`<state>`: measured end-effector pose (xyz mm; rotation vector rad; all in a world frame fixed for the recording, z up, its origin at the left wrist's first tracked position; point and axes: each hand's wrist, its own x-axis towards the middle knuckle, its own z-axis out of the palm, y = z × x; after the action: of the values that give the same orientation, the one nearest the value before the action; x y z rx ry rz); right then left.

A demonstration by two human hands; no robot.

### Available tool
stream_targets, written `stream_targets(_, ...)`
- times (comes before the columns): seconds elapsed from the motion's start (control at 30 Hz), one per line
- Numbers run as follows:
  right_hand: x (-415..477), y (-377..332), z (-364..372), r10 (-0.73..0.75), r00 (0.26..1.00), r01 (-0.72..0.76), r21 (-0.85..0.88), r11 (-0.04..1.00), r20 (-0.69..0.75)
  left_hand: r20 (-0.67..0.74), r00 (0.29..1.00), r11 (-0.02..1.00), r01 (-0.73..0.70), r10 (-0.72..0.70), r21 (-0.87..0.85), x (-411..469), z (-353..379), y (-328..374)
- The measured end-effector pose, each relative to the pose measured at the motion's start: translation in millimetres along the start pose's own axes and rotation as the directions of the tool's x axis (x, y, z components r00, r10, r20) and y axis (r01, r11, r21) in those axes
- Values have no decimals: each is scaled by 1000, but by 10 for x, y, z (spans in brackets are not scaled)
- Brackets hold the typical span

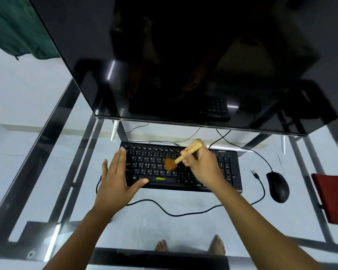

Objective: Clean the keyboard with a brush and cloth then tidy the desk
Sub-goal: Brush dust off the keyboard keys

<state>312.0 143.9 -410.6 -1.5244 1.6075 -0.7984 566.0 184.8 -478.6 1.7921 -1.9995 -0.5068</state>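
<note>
The right hand [200, 164] grips the light, stiff-handled brush [180, 157] mid-handle, soft bristles on the middle keys, while the flat, open left hand [116, 178] steadies the keyboard [225, 168].

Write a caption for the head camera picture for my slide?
Right hand holds a brush on the black keyboard; flat left hand rests on its left end.

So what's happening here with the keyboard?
A person is brushing a black keyboard on a glass desk. Their right hand grips a wooden-handled brush, its bristles on the middle keys. Their left hand lies flat on the keyboard's left end. A mouse sits to the right, and a red thing lies untouched at the desk's edge.
</note>
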Motion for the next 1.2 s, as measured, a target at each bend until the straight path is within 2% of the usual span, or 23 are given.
stream_targets(0.07, -40, 29, -40, -39, 983, 36, -17, 999, -179, 32, 998, 996, -63, 61, 68, 46, 18, 135)
stream_targets(0.1, -68, 46, -52, -32, 982, 34, 8, 999, -189, 51, 995, 991, -86, 81, 104, 67, 33, 182)
stream_targets(0.17, -132, 71, -49, 38, 999, -37, 34, 999, -28, 86, 992, 981, -103, 90, 163, 99, 62, 237)
stream_targets(0.2, -170, 107, -48, 50, 999, -49, -14, 999, 18, 101, 991, 977, -105, 88, 184, 107, 76, 251)
stream_targets(0.27, -220, 161, -81, 17, 996, -19, -25, 1000, -83, 128, 988, 970, -113, 87, 214, 105, 91, 277)
stream_targets(0.33, -244, 183, -156, 30, 981, -17, 72, 997, -190, 146, 985, 966, -127, 96, 225, 100, 106, 313)
stream_targets(0.4, -271, 171, -185, 121, 991, -110, 165, 980, -63, 174, 978, 964, -151, 114, 218, 109, 129, 370)
stream_targets(0.43, -284, 176, -182, 140, 990, -138, 145, 980, -2, 191, 974, 962, -163, 121, 218, 120, 149, 410)
stream_targets(0.5, -281, 174, -175, 85, 993, -78, 79, 994, -86, 224, 965, 957, -186, 135, 223, 159, 190, 495)
stream_targets(0.57, -226, 160, -222, 54, 977, -26, 133, 991, -208, 242, 958, 950, -211, 153, 232, 209, 240, 590)
stream_targets(0.63, -158, 121, -240, 73, 992, -52, 191, 980, -105, 255, 953, 945, -225, 163, 236, 255, 281, 660)
stream_targets(0.67, -138, 102, -234, 59, 997, -52, 148, 988, -42, 256, 953, 946, -226, 164, 234, 279, 302, 685)
stream_targets(0.7, -120, 87, -236, 17, 999, -13, 87, 996, -45, 255, 953, 947, -225, 165, 229, 302, 322, 709)
stream_targets(0.73, -94, 61, -239, -30, 993, 34, 30, 999, -116, 257, 952, 948, -224, 164, 227, 322, 344, 730)
stream_targets(0.8, -33, 62, -283, -59, 975, 70, 45, 997, -216, 272, 949, 946, -224, 157, 235, 348, 385, 769)
stream_targets(0.83, -18, 57, -296, -41, 984, 54, 72, 996, -173, 280, 947, 943, -226, 155, 243, 351, 402, 785)
stream_targets(0.9, -19, 66, -292, 21, 1000, -22, 59, 998, 11, 297, 942, 937, -235, 155, 259, 351, 438, 803)
stream_targets(0.93, -18, 102, -295, 19, 1000, -19, -15, 1000, 0, 301, 941, 936, -235, 153, 261, 350, 454, 807)
stream_targets(0.97, -23, 116, -312, 3, 997, -8, -55, 998, -80, 301, 942, 938, -230, 148, 259, 348, 464, 806)
stream_targets(1.03, -62, 103, -386, -35, 963, 32, -17, 999, -266, 302, 944, 942, -216, 133, 258, 337, 474, 799)
stream_targets(1.07, -92, 114, -422, -16, 965, 34, 64, 997, -262, 306, 943, 942, -215, 131, 259, 328, 472, 803)
stream_targets(1.13, -171, 126, -462, 91, 994, -80, 170, 982, -57, 313, 940, 942, -223, 138, 253, 319, 466, 824)
stream_targets(1.2, -242, 177, -480, 81, 991, -81, 2, 997, 111, 315, 937, 942, -232, 150, 242, 323, 473, 871)
